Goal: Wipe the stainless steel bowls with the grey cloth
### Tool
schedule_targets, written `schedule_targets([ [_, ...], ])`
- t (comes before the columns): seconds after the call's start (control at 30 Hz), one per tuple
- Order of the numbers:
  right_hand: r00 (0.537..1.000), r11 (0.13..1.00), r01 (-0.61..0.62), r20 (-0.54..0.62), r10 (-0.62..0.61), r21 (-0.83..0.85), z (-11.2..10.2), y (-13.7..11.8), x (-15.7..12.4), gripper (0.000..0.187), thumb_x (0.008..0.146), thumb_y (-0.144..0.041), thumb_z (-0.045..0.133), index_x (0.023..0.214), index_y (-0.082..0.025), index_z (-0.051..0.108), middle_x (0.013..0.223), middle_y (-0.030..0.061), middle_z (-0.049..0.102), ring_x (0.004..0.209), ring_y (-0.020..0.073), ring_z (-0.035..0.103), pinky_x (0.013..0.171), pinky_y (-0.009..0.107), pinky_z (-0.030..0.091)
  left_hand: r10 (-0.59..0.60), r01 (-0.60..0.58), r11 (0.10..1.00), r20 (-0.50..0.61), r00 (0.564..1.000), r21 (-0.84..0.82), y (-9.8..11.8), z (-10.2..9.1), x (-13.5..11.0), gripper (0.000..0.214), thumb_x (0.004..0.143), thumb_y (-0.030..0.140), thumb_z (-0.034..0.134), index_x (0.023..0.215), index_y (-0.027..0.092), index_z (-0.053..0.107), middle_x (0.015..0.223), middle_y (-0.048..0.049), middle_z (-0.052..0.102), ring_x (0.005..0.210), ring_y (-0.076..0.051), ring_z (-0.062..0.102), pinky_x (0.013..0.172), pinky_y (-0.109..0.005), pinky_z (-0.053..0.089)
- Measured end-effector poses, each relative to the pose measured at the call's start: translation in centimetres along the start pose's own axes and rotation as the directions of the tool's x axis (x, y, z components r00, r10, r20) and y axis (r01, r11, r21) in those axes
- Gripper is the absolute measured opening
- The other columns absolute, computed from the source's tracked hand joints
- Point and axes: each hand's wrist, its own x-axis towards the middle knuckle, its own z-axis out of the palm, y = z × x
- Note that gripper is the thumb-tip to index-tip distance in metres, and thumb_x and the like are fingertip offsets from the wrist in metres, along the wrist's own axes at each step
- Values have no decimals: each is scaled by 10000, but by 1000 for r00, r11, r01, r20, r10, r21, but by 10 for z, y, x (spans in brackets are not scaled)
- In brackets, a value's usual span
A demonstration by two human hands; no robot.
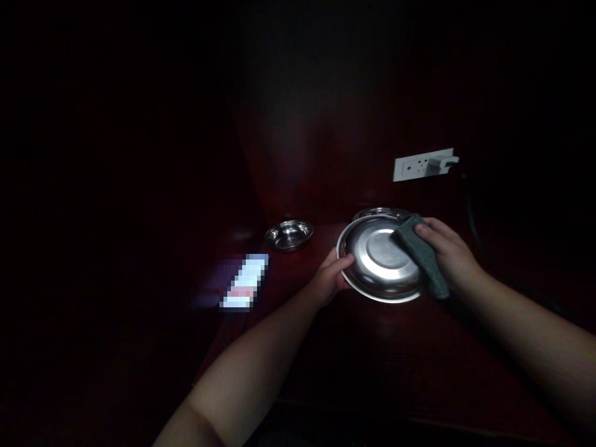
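A shiny steel plate (377,264) is held tilted with its underside facing me. My left hand (331,278) grips its left rim, fingers curled round the edge. My right hand (446,253) presses a folded grey cloth (423,259) against the plate's right side, thumb on top of the cloth. Just behind the held plate, the rim of another steel plate (378,212) shows on the dark red wooden table (372,354).
A small steel bowl (288,234) sits on the table to the left. A lit phone screen (245,281) lies nearer, further left. A white wall socket (421,165) with a plug and dark cable is at the back right. The surroundings are very dark.
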Motion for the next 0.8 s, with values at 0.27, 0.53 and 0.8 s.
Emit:
schedule_targets([
  [0.27, 999, 999, -10, 44, 12, -54, -1, -1, 0, 269, 657, -426, 777, 835, -254, 672, 722, -51, 653, 630, 132, 572, 584, 238, 431, 27, -26, 1000, -38, 999, 14, 2, 1, 0, 545, 693, 377, 751, 1175, 197, 573, 1015, -69, 666, 815, -198, 657, 660, -294, 521],
  [0.53, 994, 991, -40, 96, 52, -128, -3, 1, 1, 256, 701, -439, 753, 871, -268, 667, 753, -58, 651, 677, 132, 575, 614, 232, 429, 42, -44, 999, -62, 997, -29, 3, 6, -1, 492, 660, 346, 778, 1095, 178, 622, 969, -44, 667, 875, -193, 630, 821, -334, 484],
  [0.8, 992, 978, 11, 121, 15, -208, -6, 3, 2, 271, 713, -472, 728, 874, -264, 665, 756, -46, 636, 680, 156, 575, 612, 260, 426, 62, -64, 997, -57, 996, -39, 2, 6, 1, 433, 656, 345, 776, 1027, 171, 639, 914, -33, 666, 930, -212, 623, 896, -359, 449],
])
